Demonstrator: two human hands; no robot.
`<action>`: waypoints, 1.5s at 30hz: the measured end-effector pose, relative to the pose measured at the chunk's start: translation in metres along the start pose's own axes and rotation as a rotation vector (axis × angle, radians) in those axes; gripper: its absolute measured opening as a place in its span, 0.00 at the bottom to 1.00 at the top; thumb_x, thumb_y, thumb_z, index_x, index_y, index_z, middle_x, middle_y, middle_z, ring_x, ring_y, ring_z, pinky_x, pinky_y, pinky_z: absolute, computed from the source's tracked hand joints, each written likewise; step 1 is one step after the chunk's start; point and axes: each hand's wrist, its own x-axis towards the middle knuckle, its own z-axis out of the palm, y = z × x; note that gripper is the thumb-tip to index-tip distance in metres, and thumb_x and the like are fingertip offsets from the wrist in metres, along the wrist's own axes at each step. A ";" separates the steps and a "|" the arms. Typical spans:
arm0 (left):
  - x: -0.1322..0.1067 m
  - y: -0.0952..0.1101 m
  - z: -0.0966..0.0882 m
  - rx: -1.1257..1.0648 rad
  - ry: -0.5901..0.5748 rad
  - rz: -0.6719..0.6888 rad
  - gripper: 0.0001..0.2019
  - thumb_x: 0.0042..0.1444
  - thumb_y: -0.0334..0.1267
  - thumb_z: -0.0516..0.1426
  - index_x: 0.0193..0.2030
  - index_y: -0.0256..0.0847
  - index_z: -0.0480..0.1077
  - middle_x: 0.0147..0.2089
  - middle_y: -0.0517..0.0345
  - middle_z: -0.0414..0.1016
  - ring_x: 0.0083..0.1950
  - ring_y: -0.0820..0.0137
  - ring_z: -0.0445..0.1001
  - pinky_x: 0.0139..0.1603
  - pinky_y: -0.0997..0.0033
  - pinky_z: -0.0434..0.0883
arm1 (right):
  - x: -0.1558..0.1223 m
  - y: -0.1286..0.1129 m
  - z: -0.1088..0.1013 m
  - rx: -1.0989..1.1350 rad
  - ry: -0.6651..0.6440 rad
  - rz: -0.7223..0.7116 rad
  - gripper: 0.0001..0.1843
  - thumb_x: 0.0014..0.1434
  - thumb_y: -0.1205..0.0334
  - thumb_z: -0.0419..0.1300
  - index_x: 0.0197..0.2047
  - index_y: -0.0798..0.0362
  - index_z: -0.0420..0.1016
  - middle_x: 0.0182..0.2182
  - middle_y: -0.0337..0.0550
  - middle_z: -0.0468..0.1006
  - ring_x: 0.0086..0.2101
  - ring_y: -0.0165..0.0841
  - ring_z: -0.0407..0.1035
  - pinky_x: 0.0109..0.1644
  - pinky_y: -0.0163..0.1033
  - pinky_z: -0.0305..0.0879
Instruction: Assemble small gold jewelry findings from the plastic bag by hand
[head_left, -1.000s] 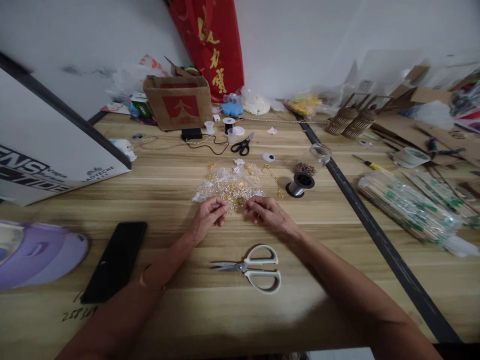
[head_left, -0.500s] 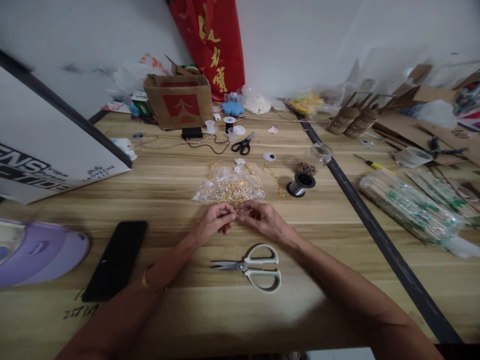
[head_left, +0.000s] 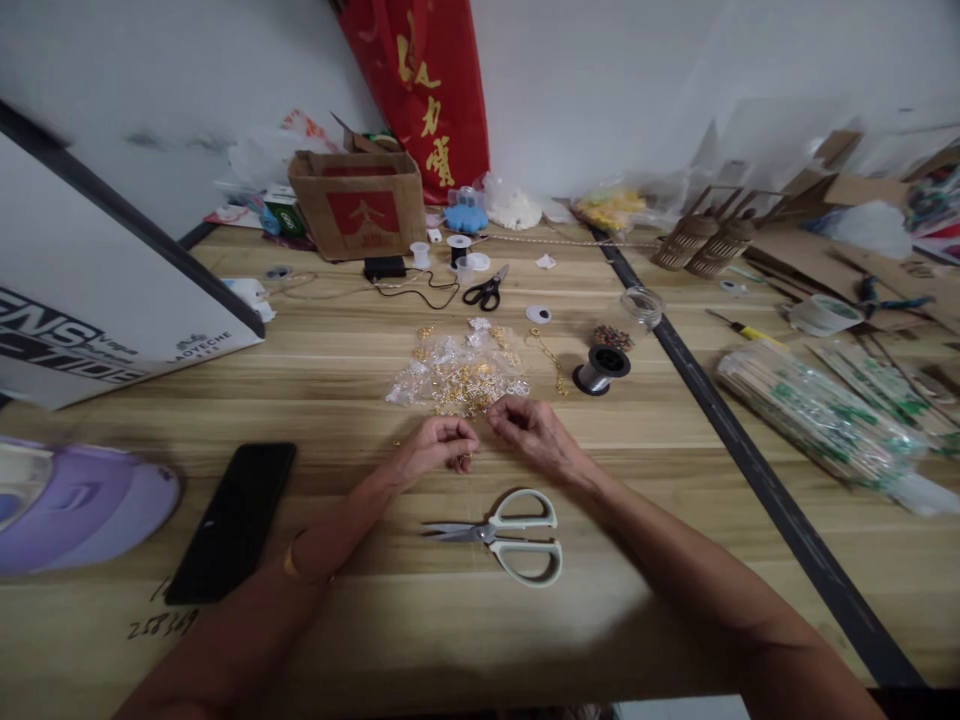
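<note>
My left hand (head_left: 439, 445) is closed with its fingers curled, just in front of a pile of gold and silver beads and small findings (head_left: 472, 380) on clear plastic. A tiny gold-coloured piece (head_left: 466, 457) shows at its fingertips, too small to name. My right hand (head_left: 534, 430) is pinched at the near right edge of the pile; whatever its fingertips hold cannot be made out. Between my forearms lie white-handled scissors (head_left: 491, 535), blades pointing left. A gold chain (head_left: 551, 360) lies right of the pile, beside a spool of wire (head_left: 600, 370).
A black phone (head_left: 232, 520) and a purple object (head_left: 90, 505) lie on the left. Behind the pile are black scissors (head_left: 487, 288) and a paper bag (head_left: 360, 205). A jar of beads (head_left: 628, 315) and wrapped sticks (head_left: 817, 410) are on the right.
My hands have moved apart from fingertip contact. The left has come slightly lower and nearer to me, and the right has shifted a little right, to the pile's edge.
</note>
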 end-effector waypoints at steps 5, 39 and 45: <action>0.001 -0.002 -0.001 0.019 0.029 0.014 0.17 0.44 0.45 0.65 0.30 0.33 0.68 0.20 0.60 0.72 0.21 0.76 0.70 0.26 0.76 0.68 | 0.001 0.001 0.000 -0.021 0.002 -0.007 0.09 0.60 0.61 0.53 0.33 0.57 0.69 0.23 0.35 0.65 0.24 0.25 0.57 0.28 0.30 0.53; -0.001 0.008 -0.002 0.041 0.225 0.193 0.10 0.47 0.40 0.62 0.29 0.34 0.71 0.31 0.58 0.72 0.32 0.75 0.68 0.31 0.78 0.67 | -0.007 0.003 0.014 -0.433 -0.013 -0.277 0.06 0.64 0.65 0.51 0.39 0.53 0.69 0.34 0.43 0.73 0.32 0.30 0.67 0.37 0.33 0.60; -0.001 0.007 -0.001 0.004 0.185 0.182 0.12 0.47 0.42 0.62 0.29 0.34 0.70 0.27 0.59 0.71 0.28 0.76 0.69 0.29 0.77 0.68 | -0.008 -0.001 0.014 -0.462 -0.054 -0.275 0.06 0.64 0.66 0.51 0.39 0.52 0.69 0.34 0.43 0.73 0.33 0.31 0.68 0.38 0.33 0.61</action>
